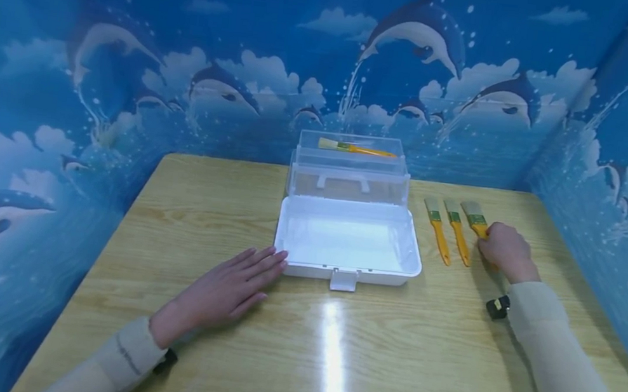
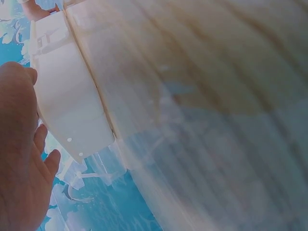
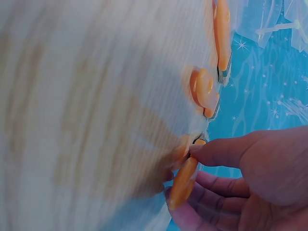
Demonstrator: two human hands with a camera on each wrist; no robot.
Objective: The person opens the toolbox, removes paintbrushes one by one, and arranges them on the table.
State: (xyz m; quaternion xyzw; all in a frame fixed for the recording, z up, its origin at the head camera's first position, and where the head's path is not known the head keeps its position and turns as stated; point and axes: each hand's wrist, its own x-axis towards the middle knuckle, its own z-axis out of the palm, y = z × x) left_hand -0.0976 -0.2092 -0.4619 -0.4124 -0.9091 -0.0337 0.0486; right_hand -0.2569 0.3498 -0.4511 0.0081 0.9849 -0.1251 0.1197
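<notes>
My right hand (image 1: 506,249) pinches the orange handle of the rightmost paintbrush (image 1: 474,216), its bristles pointing away from me on the table. In the right wrist view, thumb and fingers close around that orange handle (image 3: 183,185). Two more paintbrushes, a left one (image 1: 437,229) and a middle one (image 1: 458,231), lie beside it. With fingers extended, my left hand (image 1: 226,289) touches the front left corner of an opened white plastic box (image 1: 312,271). The left wrist view has the box's side wall (image 2: 72,91) next to the left hand (image 2: 24,159).
Another paintbrush (image 1: 361,150) lies across the clear upper part of the box's raised lid (image 1: 304,179), which has a white handle. A latch (image 1: 343,280) hangs at the box's front. Dolphin-printed sheets (image 1: 239,35) stand behind and beside the wooden table (image 1: 204,197).
</notes>
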